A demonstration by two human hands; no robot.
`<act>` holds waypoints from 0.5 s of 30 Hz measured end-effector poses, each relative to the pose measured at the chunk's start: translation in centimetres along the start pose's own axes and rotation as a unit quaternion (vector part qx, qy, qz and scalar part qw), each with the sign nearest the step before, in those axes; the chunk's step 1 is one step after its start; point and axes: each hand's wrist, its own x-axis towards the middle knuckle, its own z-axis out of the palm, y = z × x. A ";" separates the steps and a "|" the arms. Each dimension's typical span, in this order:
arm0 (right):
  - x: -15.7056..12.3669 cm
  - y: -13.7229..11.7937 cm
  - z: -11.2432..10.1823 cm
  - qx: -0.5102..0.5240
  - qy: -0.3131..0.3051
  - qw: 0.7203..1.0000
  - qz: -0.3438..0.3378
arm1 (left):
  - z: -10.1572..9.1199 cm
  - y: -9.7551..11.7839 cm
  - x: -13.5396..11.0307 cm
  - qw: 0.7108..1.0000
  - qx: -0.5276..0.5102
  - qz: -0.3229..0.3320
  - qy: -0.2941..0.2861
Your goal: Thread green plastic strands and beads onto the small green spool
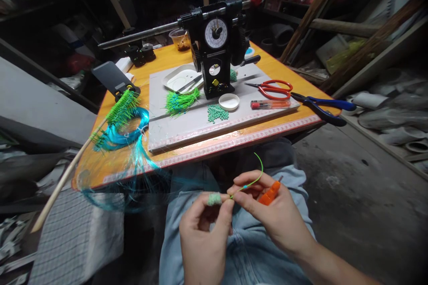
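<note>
Above my lap, my left hand [209, 227] pinches the lower end of a thin bright green line [259, 169] between thumb and index finger. Pale green tape [214, 199] wraps that index finger. My right hand [272, 207] is closed beside it, thumb and fingertips on the same line, almost touching the left fingertips. The line's free end curves upward, and a small blue band [245, 186] sits on it. Tucked in my right hand is an orange tool [270, 193] with a short metal tip. What lies right between the fingertips is too small to make out.
A grey board [167, 131] on the yellow table [157, 57] bears a black dial device [217, 53], green beads [217, 113], a white dish [229, 102], a green line bundle [182, 101] and red-handled scissors [276, 89]. Blue pliers [321, 107] overhang the right edge; blue line coils [142, 120] lie left.
</note>
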 end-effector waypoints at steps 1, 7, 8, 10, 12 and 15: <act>0.0 -0.1 0.0 -0.014 0.006 1.000 -0.007 | -0.1 -0.1 0.0 0.998 0.044 0.047 0.019; 0.0 0.1 -0.4 -0.044 -0.004 0.999 -0.009 | -0.9 -0.6 0.0 0.960 0.177 0.212 0.043; 0.0 0.2 -0.5 -0.041 -0.007 0.999 -0.006 | -1.0 -0.8 0.0 0.962 0.180 0.200 0.038; 0.1 0.4 -0.6 -0.037 -0.008 0.999 -0.003 | -1.2 -1.2 0.0 0.976 0.160 0.148 0.024; 0.1 0.5 -0.7 -0.038 -0.007 0.999 -0.004 | -1.4 -1.6 0.0 0.986 0.126 0.104 0.006; -0.1 0.5 -0.6 -0.035 -0.015 0.999 -0.004 | -1.5 -1.7 0.0 0.989 0.107 0.105 -0.007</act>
